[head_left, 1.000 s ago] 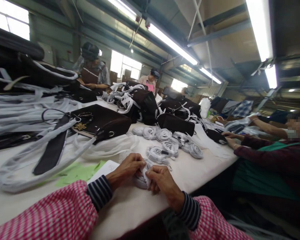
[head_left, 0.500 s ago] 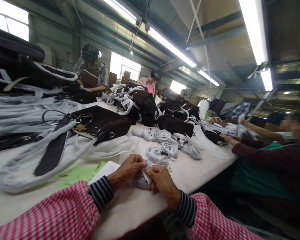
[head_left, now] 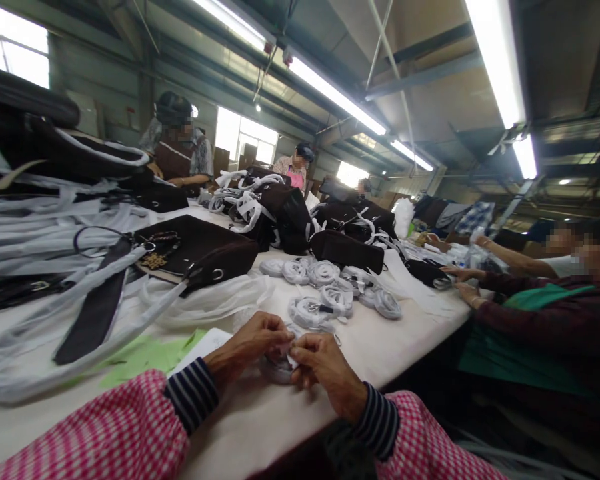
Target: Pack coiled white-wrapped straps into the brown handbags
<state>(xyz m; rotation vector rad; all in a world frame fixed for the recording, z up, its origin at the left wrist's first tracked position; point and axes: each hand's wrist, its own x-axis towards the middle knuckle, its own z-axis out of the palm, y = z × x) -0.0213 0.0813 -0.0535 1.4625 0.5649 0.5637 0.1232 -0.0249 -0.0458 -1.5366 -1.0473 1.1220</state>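
Observation:
At the table's near edge, a coiled strap [head_left: 276, 371] in pale wrapping lies between my two hands, partly covered by them. My left hand [head_left: 250, 343] is closed in a pinch at the top of this coil, its fingertips close to the right ones. A small white strip [head_left: 293, 361] shows against the coil's right side. My right hand [head_left: 330, 373] pinches that strip between thumb and forefinger, its other fingers curled beside the coil. Just beyond are several similar wrapped coils [head_left: 325, 272], some with metal hooks.
A dark brown bag [head_left: 215, 243] with a wrapped handle [head_left: 10, 390] lies to the left, near green sheets [head_left: 150, 357] and a white card [head_left: 205, 347]. More dark bags [head_left: 287, 210] are piled behind. At the right, a co-worker's hands [head_left: 467, 283] rest by a dark item.
Both hands stay pinched at the coil, the right one turned slightly. Less of the white strip shows now. The whole view has shifted a little. The co-worker's hands at right have moved slightly.

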